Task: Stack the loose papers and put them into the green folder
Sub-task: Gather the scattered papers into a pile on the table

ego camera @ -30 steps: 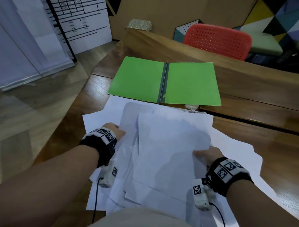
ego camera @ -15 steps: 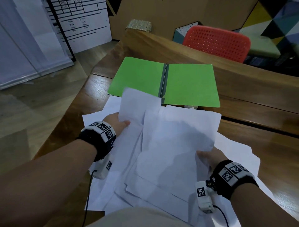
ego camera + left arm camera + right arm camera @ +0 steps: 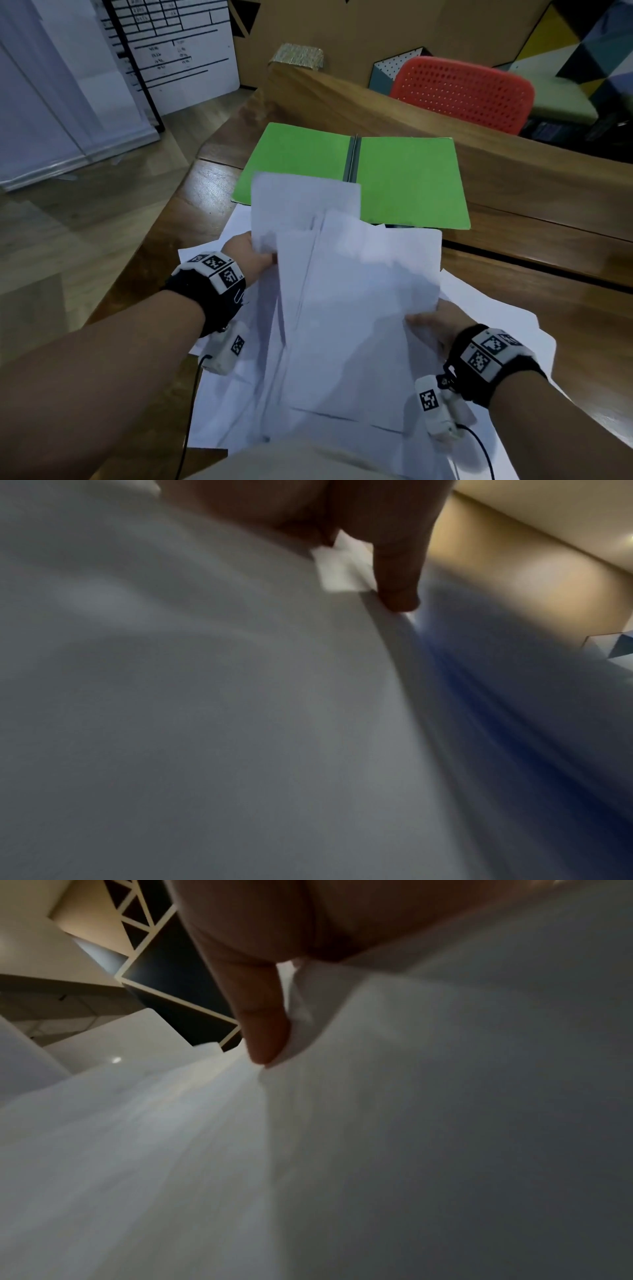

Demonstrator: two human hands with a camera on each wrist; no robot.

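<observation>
A loose bundle of white papers [image 3: 356, 294] stands tilted up off the wooden desk [image 3: 534, 274], held between both hands. My left hand [image 3: 255, 255] grips its left edge; the thumb [image 3: 397, 588] lies on the sheets [image 3: 205, 696] in the left wrist view. My right hand [image 3: 433, 320] grips the right edge, thumb [image 3: 267, 1037] on the papers [image 3: 445, 1123]. The green folder [image 3: 411, 185] lies open and flat just beyond, its near left corner hidden by the raised sheets. More white sheets [image 3: 496, 318] lie spread on the desk below.
A raised wooden ledge [image 3: 376, 102] runs behind the folder, with a red perforated chair back [image 3: 462, 92] past it. The desk's left edge drops to the floor [image 3: 85, 222]. A white board [image 3: 171, 51] leans at the far left.
Both hands have lifted the bundle from lying flat to tilted upright and carried it forward, so its top edge now overlaps the folder's near edge.
</observation>
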